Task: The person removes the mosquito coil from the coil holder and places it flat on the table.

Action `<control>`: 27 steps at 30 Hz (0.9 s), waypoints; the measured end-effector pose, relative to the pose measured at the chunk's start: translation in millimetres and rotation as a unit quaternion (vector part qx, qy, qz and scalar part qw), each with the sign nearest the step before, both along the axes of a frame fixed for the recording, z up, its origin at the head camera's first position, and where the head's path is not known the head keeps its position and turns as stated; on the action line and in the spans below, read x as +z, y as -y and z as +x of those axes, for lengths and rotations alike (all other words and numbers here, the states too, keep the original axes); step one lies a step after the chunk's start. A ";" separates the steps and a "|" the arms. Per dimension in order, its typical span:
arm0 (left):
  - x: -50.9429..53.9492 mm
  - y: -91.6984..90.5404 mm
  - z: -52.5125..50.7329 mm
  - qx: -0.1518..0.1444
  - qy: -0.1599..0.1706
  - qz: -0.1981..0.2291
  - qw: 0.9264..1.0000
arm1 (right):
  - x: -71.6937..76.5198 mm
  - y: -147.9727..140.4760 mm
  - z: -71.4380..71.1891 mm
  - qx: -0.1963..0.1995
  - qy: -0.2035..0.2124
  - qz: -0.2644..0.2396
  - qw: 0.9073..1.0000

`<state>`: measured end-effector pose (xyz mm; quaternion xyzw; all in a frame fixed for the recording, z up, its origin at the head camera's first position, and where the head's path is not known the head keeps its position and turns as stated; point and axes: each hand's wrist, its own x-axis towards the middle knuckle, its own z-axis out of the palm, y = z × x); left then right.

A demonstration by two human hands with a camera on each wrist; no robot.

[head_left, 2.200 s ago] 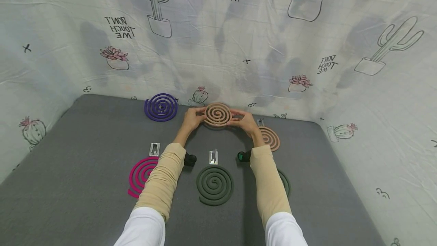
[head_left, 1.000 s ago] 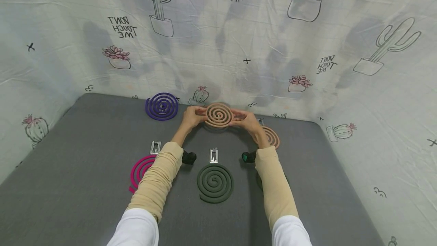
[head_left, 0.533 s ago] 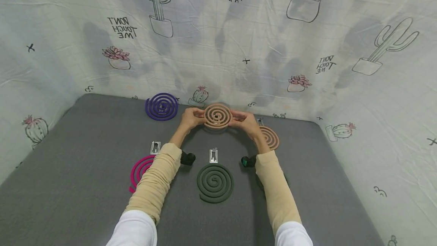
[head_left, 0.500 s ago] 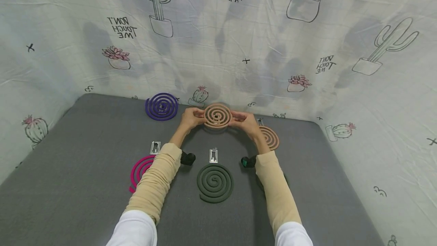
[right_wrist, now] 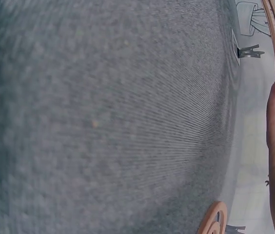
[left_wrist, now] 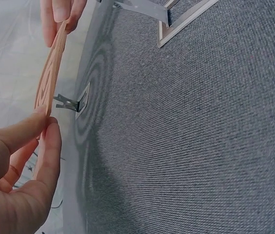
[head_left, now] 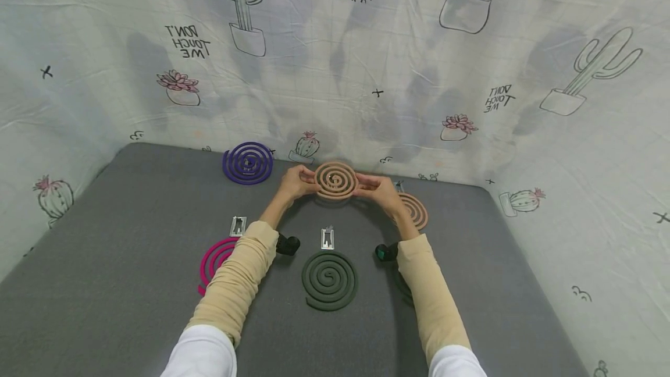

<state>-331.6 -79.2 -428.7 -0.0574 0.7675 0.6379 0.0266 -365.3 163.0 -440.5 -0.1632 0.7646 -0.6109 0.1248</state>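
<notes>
A tan mosquito coil (head_left: 335,181) is held at its two opposite edges near the back of the grey surface. My left hand (head_left: 296,184) pinches its left edge between thumb and fingers. On the opposite edge, my right hand (head_left: 380,192) pinches with thumb and fingertips. In the left wrist view the coil (left_wrist: 49,73) is seen nearly edge-on, apart from the surface, with its shadow beyond. A metal coil stand (left_wrist: 69,103) rises from its plate towards the coil; the right wrist view also shows this upright stand (right_wrist: 250,51), with a gap between it and the coil.
A purple coil (head_left: 248,163) sits over a stand at back left. A second tan coil (head_left: 415,209), partly behind the right arm, lies at right. Green (head_left: 330,281) and pink (head_left: 214,258) coils lie in front, near metal stands (head_left: 327,238). A printed cloth (head_left: 335,63) hangs behind.
The coil between my hands has come slightly lower and tilted flatter, its centre over the stand's tip. My right forearm has shifted a little to the right. The other coils stay put.
</notes>
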 end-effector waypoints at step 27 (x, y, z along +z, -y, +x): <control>2.9 12.6 2.7 -0.082 -0.028 -0.128 0.988 | -1.6 -4.1 0.3 0.030 0.010 0.007 0.999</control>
